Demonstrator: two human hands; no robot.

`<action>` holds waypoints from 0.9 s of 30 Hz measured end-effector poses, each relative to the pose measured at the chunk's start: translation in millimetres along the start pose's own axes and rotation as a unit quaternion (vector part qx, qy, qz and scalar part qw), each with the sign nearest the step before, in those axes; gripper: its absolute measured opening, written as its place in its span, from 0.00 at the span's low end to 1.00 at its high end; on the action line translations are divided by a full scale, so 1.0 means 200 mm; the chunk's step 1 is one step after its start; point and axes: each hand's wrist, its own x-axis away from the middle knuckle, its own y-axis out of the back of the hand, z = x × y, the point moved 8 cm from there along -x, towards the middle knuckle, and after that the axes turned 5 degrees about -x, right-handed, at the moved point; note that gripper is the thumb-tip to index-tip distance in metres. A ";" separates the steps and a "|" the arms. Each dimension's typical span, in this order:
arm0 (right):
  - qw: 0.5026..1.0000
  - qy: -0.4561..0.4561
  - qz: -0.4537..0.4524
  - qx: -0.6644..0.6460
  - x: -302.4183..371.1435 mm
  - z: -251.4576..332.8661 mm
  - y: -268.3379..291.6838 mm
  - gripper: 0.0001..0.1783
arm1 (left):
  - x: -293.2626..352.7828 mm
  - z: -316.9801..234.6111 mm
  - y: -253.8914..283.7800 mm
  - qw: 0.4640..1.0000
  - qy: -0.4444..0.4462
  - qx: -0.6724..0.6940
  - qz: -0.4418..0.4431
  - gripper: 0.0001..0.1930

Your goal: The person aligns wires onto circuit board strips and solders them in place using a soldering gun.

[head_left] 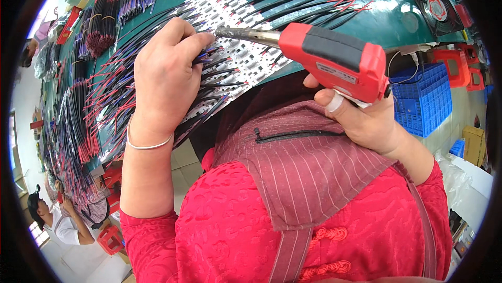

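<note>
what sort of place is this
Likely an electronics assembly workshop: wired white circuit boards lie on a glossy green worktable, near tied bundles of thin dark wires, and the right hand holds a red and black gun-shaped tool.

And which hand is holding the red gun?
The right hand grips the red gun; the left hand, with a silver bracelet, is at the wires.

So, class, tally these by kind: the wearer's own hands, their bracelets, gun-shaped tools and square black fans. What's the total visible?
Hands: 2, left hand and right hand
Bracelets: 1, silver bracelet
Tools: 1, red-and-black gun-shaped tool
Fans: 1, black fan
Total: 5
</note>
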 end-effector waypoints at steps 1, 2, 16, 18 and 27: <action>1.000 0.016 0.006 0.026 0.00 0.01 0.00 0.18 | 0.00 0.00 0.00 1.000 0.003 0.000 0.001 0.20; 1.000 0.016 0.006 0.027 0.00 0.01 0.00 0.18 | 0.00 0.00 0.00 1.000 0.006 0.000 0.002 0.20; 0.996 0.020 0.014 0.082 -0.02 0.04 -0.02 0.16 | 0.00 -0.01 0.00 1.000 0.005 -0.007 -0.001 0.16; 0.997 0.032 0.000 0.074 -0.02 0.05 -0.02 0.16 | 0.00 -0.01 0.00 1.000 0.002 -0.010 -0.002 0.16; 1.000 0.026 -0.005 -0.011 0.03 0.01 0.00 0.20 | 0.00 -0.02 0.00 1.000 -0.003 -0.015 0.002 0.14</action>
